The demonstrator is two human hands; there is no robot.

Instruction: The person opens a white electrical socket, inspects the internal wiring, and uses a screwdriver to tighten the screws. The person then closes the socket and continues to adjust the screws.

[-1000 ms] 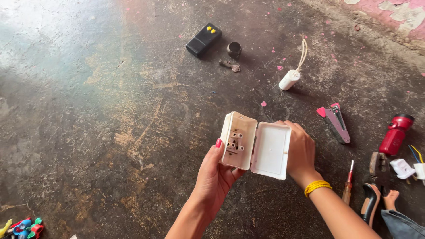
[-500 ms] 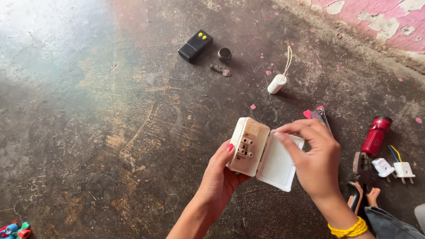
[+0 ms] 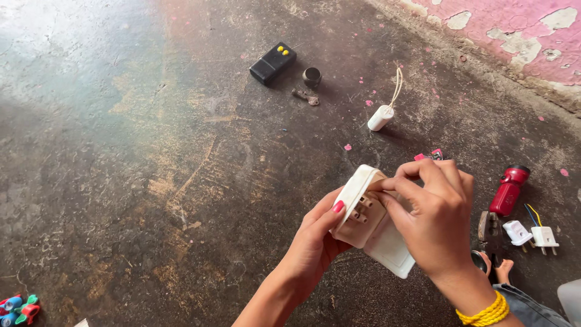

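Left hand (image 3: 318, 239) grips the white socket box (image 3: 363, 209); right hand (image 3: 439, 221) pinches its open cover (image 3: 390, 251), above the concrete floor (image 3: 151, 181).

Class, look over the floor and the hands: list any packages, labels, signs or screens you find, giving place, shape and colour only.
None in view: no package, label, sign or screen shows.
Nearest in kind: black box, far floor, oblong with two yellow buttons.
White socket housing, between left hand and right hand, boxy, opened, unmarked as far as can be seen.

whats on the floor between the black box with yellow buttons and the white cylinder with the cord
In the head view, a small dark round cap and a rusty metal piece lie between the black box and the white cylinder.
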